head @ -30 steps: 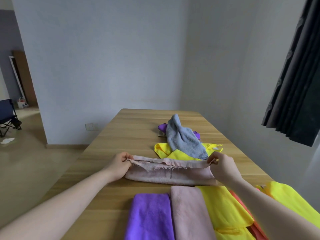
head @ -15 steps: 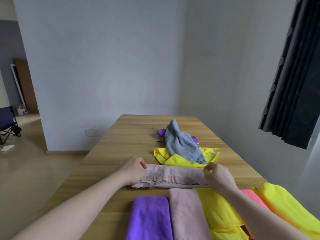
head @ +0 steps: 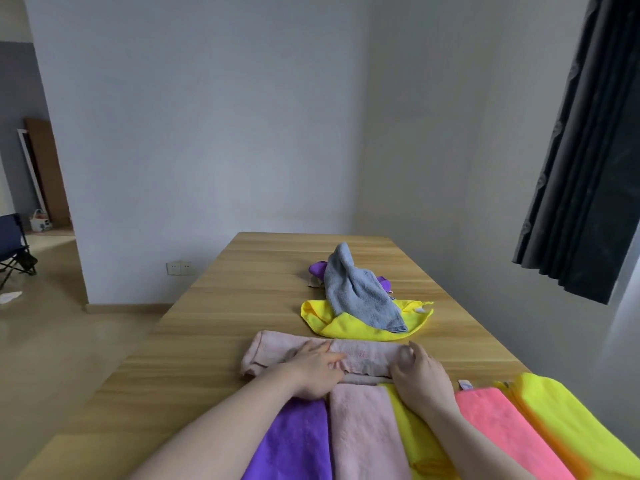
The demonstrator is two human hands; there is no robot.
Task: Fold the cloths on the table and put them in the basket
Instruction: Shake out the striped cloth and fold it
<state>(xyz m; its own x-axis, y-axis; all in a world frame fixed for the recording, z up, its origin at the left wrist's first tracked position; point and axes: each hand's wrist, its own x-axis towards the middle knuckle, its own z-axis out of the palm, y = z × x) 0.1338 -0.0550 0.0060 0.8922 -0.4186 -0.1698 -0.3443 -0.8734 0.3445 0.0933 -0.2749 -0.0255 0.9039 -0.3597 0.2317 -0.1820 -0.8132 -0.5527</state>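
Left hand [head: 317, 370], right hand [head: 417, 374] press flat, fingers straight, on pink cloth [head: 360, 356] near tabletop's near edge; lifting risks fold springing open.

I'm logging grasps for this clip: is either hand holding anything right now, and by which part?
Neither grips anything. The left hand and right hand lie open on the pink cloth, at its middle and right end.
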